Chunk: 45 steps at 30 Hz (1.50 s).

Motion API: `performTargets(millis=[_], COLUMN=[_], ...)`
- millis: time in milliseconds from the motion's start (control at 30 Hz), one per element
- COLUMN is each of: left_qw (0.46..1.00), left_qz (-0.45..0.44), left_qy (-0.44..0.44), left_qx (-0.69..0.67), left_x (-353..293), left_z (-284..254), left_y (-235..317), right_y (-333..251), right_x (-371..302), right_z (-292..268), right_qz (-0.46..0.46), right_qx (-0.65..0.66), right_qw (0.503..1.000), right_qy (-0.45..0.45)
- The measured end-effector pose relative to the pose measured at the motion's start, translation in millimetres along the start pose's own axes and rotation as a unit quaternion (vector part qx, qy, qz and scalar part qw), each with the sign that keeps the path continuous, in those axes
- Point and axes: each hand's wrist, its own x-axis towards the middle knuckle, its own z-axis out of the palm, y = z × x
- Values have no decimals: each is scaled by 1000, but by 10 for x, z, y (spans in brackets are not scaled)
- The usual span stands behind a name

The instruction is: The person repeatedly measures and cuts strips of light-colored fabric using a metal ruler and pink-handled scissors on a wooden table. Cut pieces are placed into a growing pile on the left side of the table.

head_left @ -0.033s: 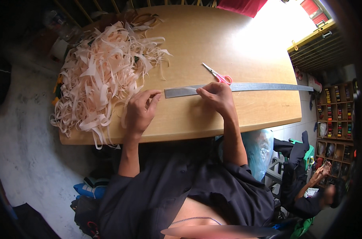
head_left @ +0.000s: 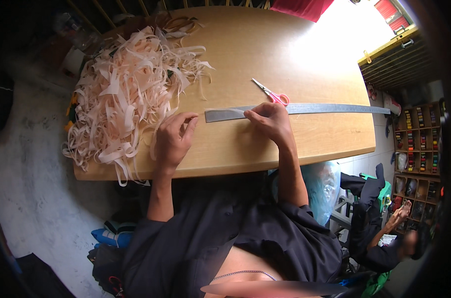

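Hand [head_left: 270,121] of mine, the right, pinches a pale strip [head_left: 224,110] onto the metal ruler [head_left: 310,108]; at nine o'clock my left hand [head_left: 173,139] curls empty, so the strip may slip.

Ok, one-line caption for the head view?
Both hands, left hand and right hand, stretch a pale strip along a metal ruler beside pink-handled scissors.

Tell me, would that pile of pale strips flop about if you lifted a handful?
Probably floppy: the pale strips curl, tangle and droop over the table edge. Likely light, being thin ribbons. They would likely snag and drag neighbours along rather than come free singly.
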Motion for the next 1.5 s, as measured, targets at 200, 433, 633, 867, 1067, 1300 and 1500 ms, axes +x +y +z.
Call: performTargets(millis=[200, 433, 633, 867, 1067, 1300, 1500], left_qw=[987, 958, 950, 951, 954, 954, 953], left_qz=[117, 193, 150, 125, 113, 110, 105], left_qy=[48, -80, -120, -100, -87, -81, -87], left_qx=[95, 199, 245, 265, 262, 266, 271], left_x=[-55, -213, -290, -332, -342, -329, -312], left_z=[-9, 532, 637, 766, 804, 862, 927], left_y=[69, 346, 392, 464, 488, 521, 571], right_y=[24, 54, 126, 181, 206, 236, 106], right_x=[110, 159, 142, -105, -238, 22, 31], right_z=[-2, -59, -84, -247, -262, -430, -389], right_qz=[-21, -75, -41, -71, -133, -101, -176], right_qx=[0, -48, -24, -15, -171, -310, -288], right_qw=[999, 994, 999, 977, 940, 917, 910], right_qy=[-32, -70, -20, 201, 263, 228, 240])
